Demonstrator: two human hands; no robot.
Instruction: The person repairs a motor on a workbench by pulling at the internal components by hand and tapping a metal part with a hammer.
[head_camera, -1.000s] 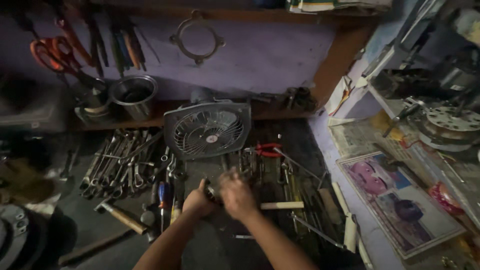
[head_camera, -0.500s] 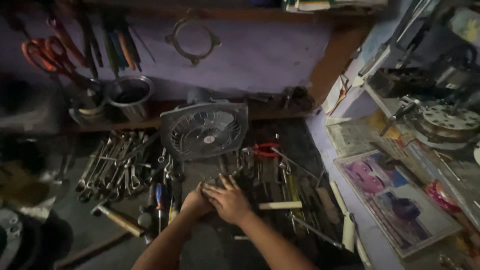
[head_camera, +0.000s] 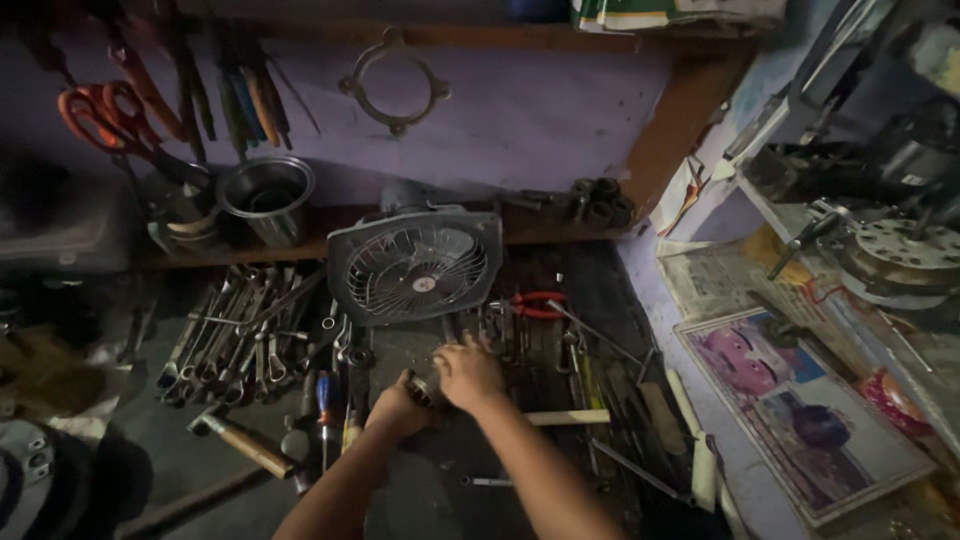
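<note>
1. I watched both hands meet over the dark workbench (head_camera: 200, 470), just in front of the small square table fan (head_camera: 415, 262) that stood tilted against the back shelf.
2. The left hand (head_camera: 398, 408) was curled shut around a small round metal part (head_camera: 421, 389), which sat between the two hands, just in front of the fan's grille.
3. The right hand (head_camera: 468, 374) lay on top of that part with its fingers bent down over it; I could not tell whether it truly gripped the part or only pressed on it.
4. A row of spanners (head_camera: 225, 335) was spread out to the left of the fan, with a wooden-handled hammer (head_camera: 245, 445) lying nearer me than the spanners.
5. Red-handled pliers (head_camera: 535, 305) rested just to the right of the fan, among screwdrivers and other loose tools.
6. A steel cup (head_camera: 266, 196) stood on the shelf to the left of the fan, and orange-handled scissors (head_camera: 100, 115) hung on the wall farther left and above it.
7. A metal ring bracket (head_camera: 393, 82) hung on the purple wall straight above the fan.
8. A framed picture (head_camera: 800, 410) lay flat well to the right of the fan.
</note>
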